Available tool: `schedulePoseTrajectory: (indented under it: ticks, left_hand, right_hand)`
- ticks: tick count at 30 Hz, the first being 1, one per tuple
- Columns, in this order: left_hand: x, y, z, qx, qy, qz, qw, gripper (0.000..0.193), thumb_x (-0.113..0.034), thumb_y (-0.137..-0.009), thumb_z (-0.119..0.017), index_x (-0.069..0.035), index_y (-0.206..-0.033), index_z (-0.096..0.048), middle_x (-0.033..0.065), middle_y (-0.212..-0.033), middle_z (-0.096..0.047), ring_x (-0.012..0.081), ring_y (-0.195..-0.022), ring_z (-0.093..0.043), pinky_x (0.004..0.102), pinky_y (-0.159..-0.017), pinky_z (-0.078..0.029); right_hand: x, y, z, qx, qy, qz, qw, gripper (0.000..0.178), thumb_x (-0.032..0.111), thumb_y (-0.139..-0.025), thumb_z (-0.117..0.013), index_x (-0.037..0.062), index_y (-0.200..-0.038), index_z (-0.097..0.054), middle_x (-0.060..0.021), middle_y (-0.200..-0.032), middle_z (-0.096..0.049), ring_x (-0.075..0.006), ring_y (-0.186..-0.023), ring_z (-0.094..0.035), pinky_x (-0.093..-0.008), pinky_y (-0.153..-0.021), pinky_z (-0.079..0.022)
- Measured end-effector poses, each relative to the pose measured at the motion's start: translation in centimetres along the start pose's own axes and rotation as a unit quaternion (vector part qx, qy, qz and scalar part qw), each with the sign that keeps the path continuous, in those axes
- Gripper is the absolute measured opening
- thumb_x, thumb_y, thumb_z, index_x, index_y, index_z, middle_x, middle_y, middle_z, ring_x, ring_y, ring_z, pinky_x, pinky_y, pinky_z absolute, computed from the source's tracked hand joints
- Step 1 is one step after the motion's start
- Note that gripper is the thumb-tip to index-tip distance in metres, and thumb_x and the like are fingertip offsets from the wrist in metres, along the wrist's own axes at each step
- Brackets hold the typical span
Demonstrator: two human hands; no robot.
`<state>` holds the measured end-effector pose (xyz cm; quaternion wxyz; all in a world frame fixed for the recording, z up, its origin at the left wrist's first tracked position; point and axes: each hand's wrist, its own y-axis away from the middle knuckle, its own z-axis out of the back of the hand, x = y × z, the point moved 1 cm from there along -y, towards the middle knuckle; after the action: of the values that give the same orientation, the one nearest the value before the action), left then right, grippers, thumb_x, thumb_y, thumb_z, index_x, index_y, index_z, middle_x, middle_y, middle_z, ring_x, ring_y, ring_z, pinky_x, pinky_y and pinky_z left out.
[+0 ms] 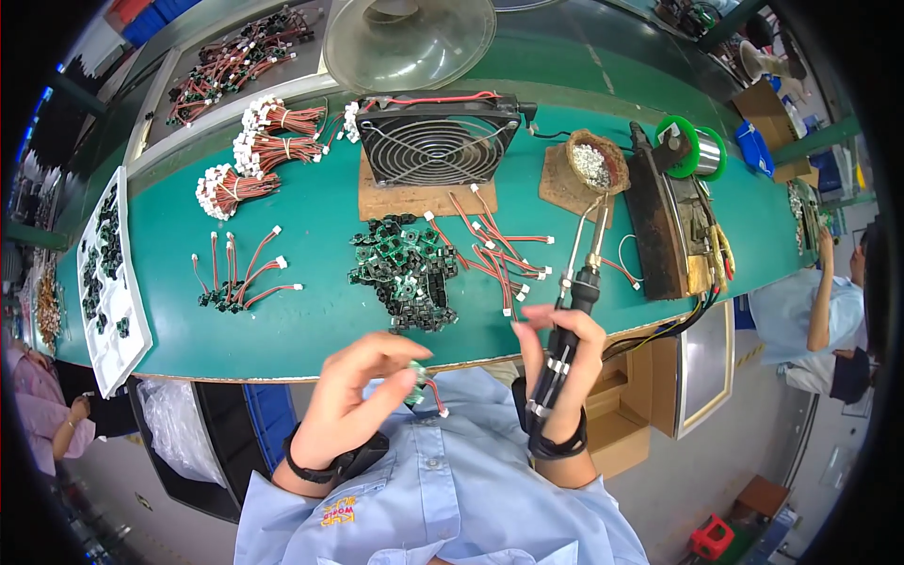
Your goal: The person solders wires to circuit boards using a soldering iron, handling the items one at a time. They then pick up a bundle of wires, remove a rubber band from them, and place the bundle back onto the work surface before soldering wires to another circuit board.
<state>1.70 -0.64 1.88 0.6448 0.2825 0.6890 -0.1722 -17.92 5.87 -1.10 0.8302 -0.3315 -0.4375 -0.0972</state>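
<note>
Near the table's front edge, my left hand (356,397) is closed in a pinch on a small green circuit board (417,386). A short red-and-black cable (435,395) with a white plug hangs beside that board. My right hand (570,353) is wrapped round a black-handled soldering iron (585,288), with a thin metal tube running alongside. The iron's tip points up and away, close to a brown bowl (619,176) of whitish bits. Its thumb and forefinger are near the loose cables (507,268); whether they touch one cannot be told. Beyond my hands lies a pile of small boards (405,268).
A black fan (436,146) stands at the back middle. Wired boards (226,298) lie left, near bundled cables (237,188) and a white sheet (135,325) bearing more boards. A dark metal box (659,235) and a green solder spool (711,155) stand right.
</note>
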Motion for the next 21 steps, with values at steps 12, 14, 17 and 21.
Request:
schedulePoseTrajectory:
  ticks: [12,14,17,21]
  left_hand:
    - [-1.8,-2.0,-0.9,0.07,-0.108,-0.055,0.99,0.009,-0.003,-0.086,-0.055,0.003,-0.092,-0.059,0.008,-0.084,-0.057,0.0115,-0.074,-0.054,0.0248,-0.065,-0.042]
    - [-1.9,-2.4,-0.9,0.075,-0.122,-0.064,0.988,0.008,-0.005,-0.086,-0.056,0.002,-0.089,-0.059,0.007,-0.079,-0.056,0.0116,-0.07,-0.053,0.0253,-0.061,-0.042]
    - [-1.9,-2.4,-1.2,0.089,-0.151,-0.084,0.981,0.009,-0.008,-0.085,-0.059,0.001,-0.084,-0.058,0.005,-0.071,-0.054,0.0118,-0.062,-0.052,0.0263,-0.055,-0.041]
    - [-1.6,-2.3,-2.0,0.058,-0.153,-0.073,0.984,0.009,-0.006,-0.085,-0.058,0.001,-0.08,-0.056,0.0049,-0.068,-0.054,0.0119,-0.061,-0.053,0.0262,-0.054,-0.041]
  right_hand:
    - [2.1,1.2,3.9,0.178,-0.282,-0.064,0.941,0.038,-0.003,-0.079,-0.066,0.007,-0.099,-0.036,-0.0221,-0.08,-0.061,-0.0228,-0.07,-0.062,-0.0311,-0.061,-0.051]
    - [2.0,1.2,4.2,0.198,-0.276,-0.061,0.939,0.037,-0.003,-0.079,-0.066,0.0071,-0.098,-0.036,-0.0225,-0.08,-0.061,-0.0231,-0.07,-0.063,-0.0311,-0.061,-0.051]
    - [2.1,1.2,4.5,0.201,-0.223,-0.05,0.953,0.038,-0.002,-0.078,-0.067,0.0078,-0.099,-0.037,-0.02,-0.08,-0.062,-0.0236,-0.072,-0.063,-0.0325,-0.063,-0.05]
    - [3.1,-0.1,3.7,0.153,-0.074,0.084,0.982,0.041,-0.002,-0.075,-0.07,0.0091,-0.099,-0.04,-0.0157,-0.083,-0.064,-0.0242,-0.073,-0.063,-0.0329,-0.066,-0.049]
